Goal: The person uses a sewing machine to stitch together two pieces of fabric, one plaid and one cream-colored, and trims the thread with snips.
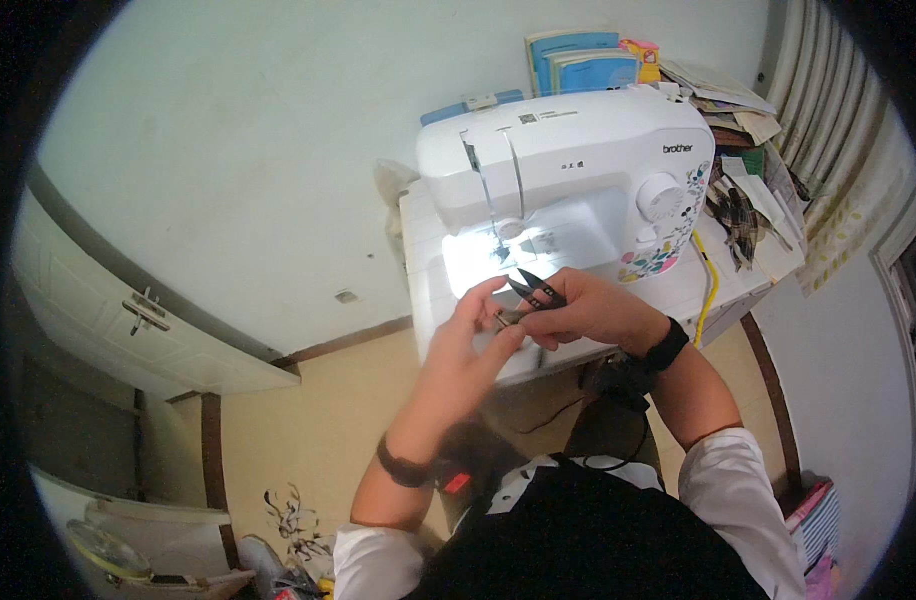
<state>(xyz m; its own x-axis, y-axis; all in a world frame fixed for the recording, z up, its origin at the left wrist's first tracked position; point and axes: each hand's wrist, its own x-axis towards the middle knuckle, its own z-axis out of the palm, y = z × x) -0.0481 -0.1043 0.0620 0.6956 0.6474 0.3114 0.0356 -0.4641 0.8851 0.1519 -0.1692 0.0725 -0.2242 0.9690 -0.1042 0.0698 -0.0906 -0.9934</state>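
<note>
My right hand (589, 311) holds black thread snips (545, 295), their two blades apart and pointing up to the left. Between the thumb and fingers of my left hand (461, 345) is a small brownish piece, apparently fabric (509, 317), mostly hidden by the fingers. The fingertips of both hands meet around this piece, just in front of the sewing machine. Behind them stands a white Brother sewing machine (563, 150), its lamp shining on the needle area (503, 247).
The machine sits on a white table (428, 277). To its right lie plaid fabric strips (735, 217), a yellow cord (707, 289) and stacked papers (728, 97). Blue books (585, 67) lean behind it. Scraps (296, 521) lie on the floor at lower left; a door (150, 300) is at left.
</note>
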